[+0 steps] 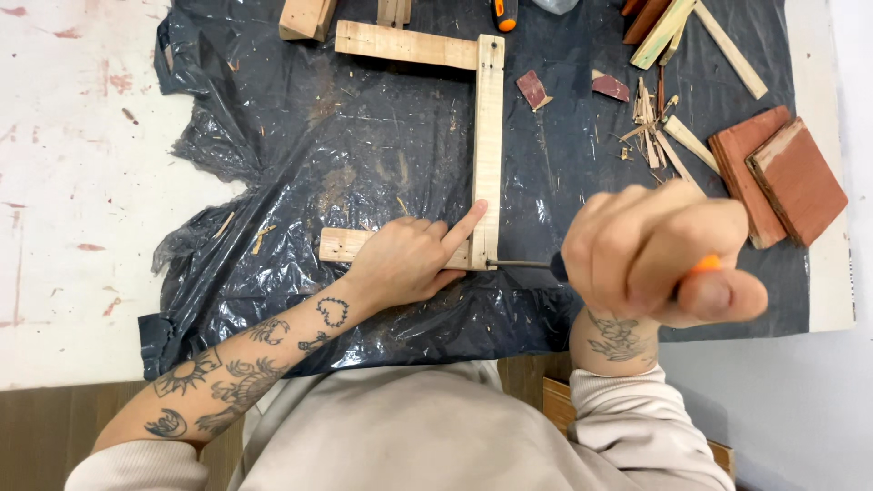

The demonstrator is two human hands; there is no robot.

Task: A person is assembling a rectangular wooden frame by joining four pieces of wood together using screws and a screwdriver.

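A U-shaped frame of pale wooden slats (488,136) lies on a black plastic sheet (382,155). My left hand (409,256) presses flat on the near short slat (342,244), index finger stretched onto the long upright slat. My right hand (659,250) is fisted around the orange-and-black handle of a screwdriver (536,265). Its metal shaft runs left, with the tip against the outer side of the frame's near corner.
Two reddish-brown boards (782,177) lie at the right, with splinters and thin wood strips (657,127) beside them. Small reddish scraps (533,89) sit right of the frame. More wood offcuts (307,18) and an orange tool handle (505,13) lie at the far edge. White paint-stained table (73,182).
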